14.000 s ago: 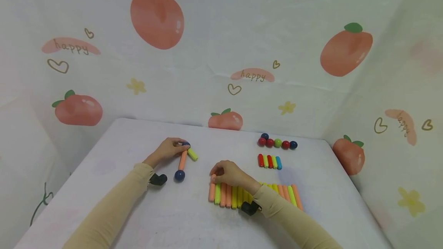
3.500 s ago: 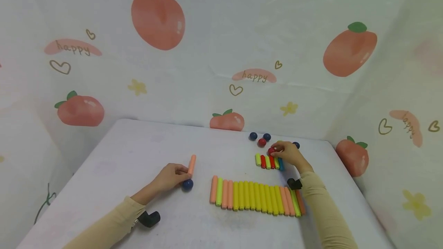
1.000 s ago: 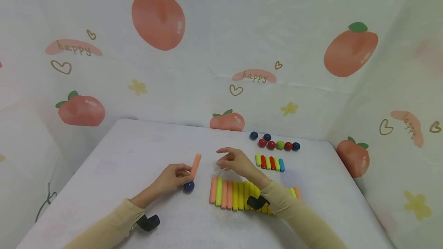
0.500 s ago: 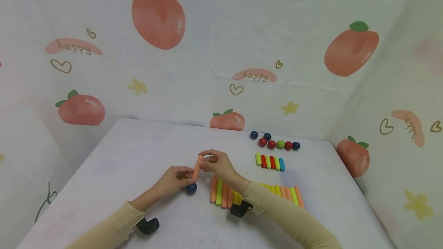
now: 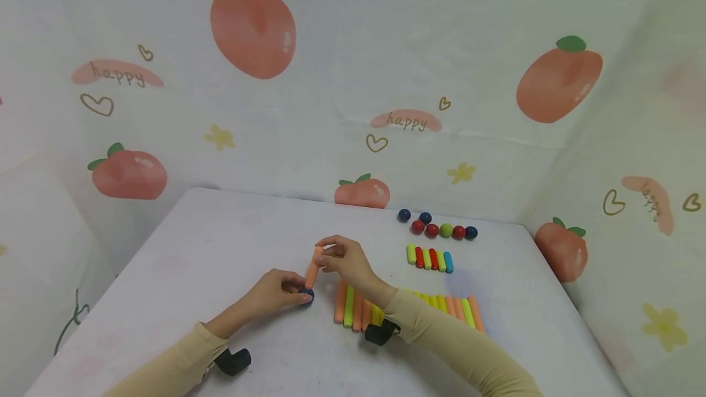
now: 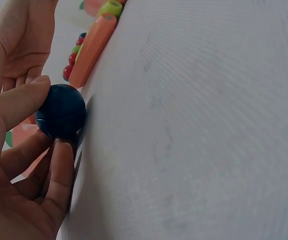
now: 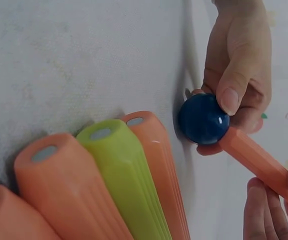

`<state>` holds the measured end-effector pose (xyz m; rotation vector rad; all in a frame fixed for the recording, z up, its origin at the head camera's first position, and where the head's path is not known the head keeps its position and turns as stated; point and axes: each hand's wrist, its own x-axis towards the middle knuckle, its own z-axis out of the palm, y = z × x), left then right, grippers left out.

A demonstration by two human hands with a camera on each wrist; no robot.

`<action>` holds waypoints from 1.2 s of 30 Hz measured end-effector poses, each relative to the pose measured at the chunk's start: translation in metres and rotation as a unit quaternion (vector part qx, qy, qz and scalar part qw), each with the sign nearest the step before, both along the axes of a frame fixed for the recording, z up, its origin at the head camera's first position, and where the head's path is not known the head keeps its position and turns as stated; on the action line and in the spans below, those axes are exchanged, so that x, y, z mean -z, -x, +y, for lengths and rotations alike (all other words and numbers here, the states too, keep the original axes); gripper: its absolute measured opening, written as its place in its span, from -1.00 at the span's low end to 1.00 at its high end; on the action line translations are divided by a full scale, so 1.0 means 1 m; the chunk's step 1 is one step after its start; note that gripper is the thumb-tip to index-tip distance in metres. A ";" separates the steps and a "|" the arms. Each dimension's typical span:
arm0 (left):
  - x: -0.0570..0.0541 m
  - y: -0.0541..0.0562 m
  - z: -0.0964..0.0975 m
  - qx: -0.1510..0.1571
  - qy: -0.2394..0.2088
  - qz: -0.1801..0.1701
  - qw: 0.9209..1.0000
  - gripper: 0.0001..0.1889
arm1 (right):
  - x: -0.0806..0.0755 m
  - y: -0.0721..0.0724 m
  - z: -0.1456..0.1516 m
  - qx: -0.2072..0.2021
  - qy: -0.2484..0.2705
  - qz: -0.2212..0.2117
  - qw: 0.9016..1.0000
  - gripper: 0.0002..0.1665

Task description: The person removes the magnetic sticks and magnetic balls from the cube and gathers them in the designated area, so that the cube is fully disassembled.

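Note:
Near the middle of the table, my left hand [image 5: 276, 293] pinches a dark blue ball [image 6: 61, 112] between thumb and fingers, low against the white surface. An orange ridged stick [image 7: 256, 161] rises from the ball at a slant, its lower end touching the ball. My right hand [image 5: 349, 262] pinches the upper end of that stick between thumb and fingers. To the right of the ball, partly under my right forearm, lies a row of long sticks [image 5: 349, 308] in orange, yellow-green and yellow. In the right wrist view their ends show grey discs.
At the back right is a group of balls [image 5: 432, 231] in dark blue, red and green. In front of them lies a row of short sticks [image 5: 427, 258] in yellow-green, red and blue. A printed cloth backdrop [image 5: 331, 48] stands behind the table [image 5: 242, 219].
Over the last second my right hand has come left and gripped the stick's top. My left hand has shifted from stick to ball. Earlier, a second ball and a short yellow-green stick were there too.

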<state>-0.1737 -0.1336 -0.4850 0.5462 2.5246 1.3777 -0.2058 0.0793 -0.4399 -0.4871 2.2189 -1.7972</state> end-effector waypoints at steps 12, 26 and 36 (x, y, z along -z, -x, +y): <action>-0.001 -0.001 0.006 -0.044 -0.035 0.043 0.998 -0.71 | 0.001 -0.002 -0.001 -0.006 -0.014 0.017 1.000 -0.59; -0.032 0.002 0.009 -0.106 -0.053 0.079 0.990 -0.73 | 0.016 -0.022 0.005 -0.049 -0.039 -0.101 0.993 -0.62; -0.043 -0.005 0.020 -0.107 -0.110 0.069 0.986 -0.71 | 0.012 -0.028 0.009 0.000 -0.032 -0.083 0.996 -0.65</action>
